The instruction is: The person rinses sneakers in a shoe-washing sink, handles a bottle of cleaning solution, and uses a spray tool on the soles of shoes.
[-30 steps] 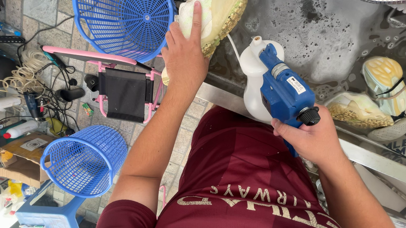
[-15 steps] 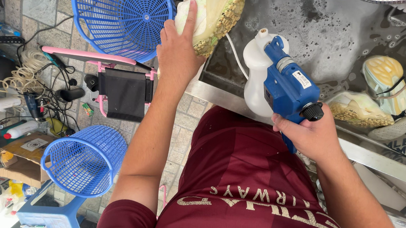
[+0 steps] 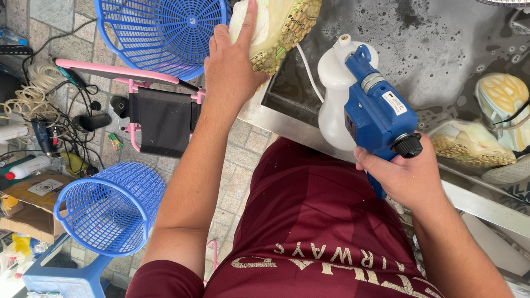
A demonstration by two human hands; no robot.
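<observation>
Wet grey metal forms the sink basin [image 3: 437,49] that fills the upper right, its surface dotted with soap bubbles, with a paved stone floor [image 3: 49,6] to its left. At the basin's left edge the left hand [image 3: 234,64] reaches forward with the arm nearly straight, fingers [image 3: 249,18] spread and pressed around a pale yellow-soled sneaker [image 3: 282,15] that it holds sole-side out over the basin's corner. At the basin's near rim the right hand [image 3: 401,175] is clenched around the grip of a blue spray gun [image 3: 374,116], wrist bent, nozzle tilted up toward the sneaker; a white plastic bottle [image 3: 335,91] is fixed beneath the gun and a thin white hose [image 3: 306,67] curves off it toward the shoe. Inside the basin's right part lie more sneakers [image 3: 502,101], soles up, wet and close together. Left of the basin, just beside the held shoe, a blue plastic basket [image 3: 155,17] stands tipped on a pink folding chair [image 3: 155,109]; nothing shows in it. Farther left and lower, a second blue basket [image 3: 109,209] rests on a blue stool [image 3: 65,281], near cardboard, bottles and tangled cables [image 3: 48,100].
</observation>
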